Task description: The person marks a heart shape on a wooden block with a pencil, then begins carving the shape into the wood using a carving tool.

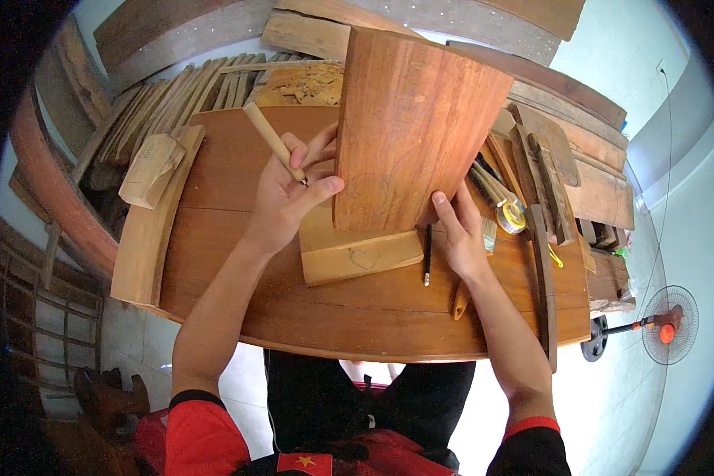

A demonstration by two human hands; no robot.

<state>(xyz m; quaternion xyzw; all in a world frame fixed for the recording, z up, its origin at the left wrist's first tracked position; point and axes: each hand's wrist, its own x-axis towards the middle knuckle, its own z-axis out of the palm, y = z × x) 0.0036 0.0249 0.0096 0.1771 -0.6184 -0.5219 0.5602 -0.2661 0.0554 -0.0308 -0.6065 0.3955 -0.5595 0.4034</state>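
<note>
A reddish-brown wooden board (420, 127) is held up, tilted, in front of me, with faint drawn lines low on its face. My left hand (276, 202) grips its left edge, thumb on the rim. Between the fingers of that hand is also a wooden-handled tool (271, 136) with a thin dark tip. My right hand (462, 242) is closed on the board's lower right edge, thumb on the face. Below the board, a pale wooden block (361, 260) lies on the table, a heart outline drawn on its front side. A black pencil (428, 258) lies beside it.
The wooden table (214, 262) carries a long beam (170, 230) with a block (152, 168) on it at left. To the right are a yellow tape roll (510, 216), several tool handles and a dark strip (543, 285). Stacked planks (583, 186) stand behind; a fan (668, 327) is at right.
</note>
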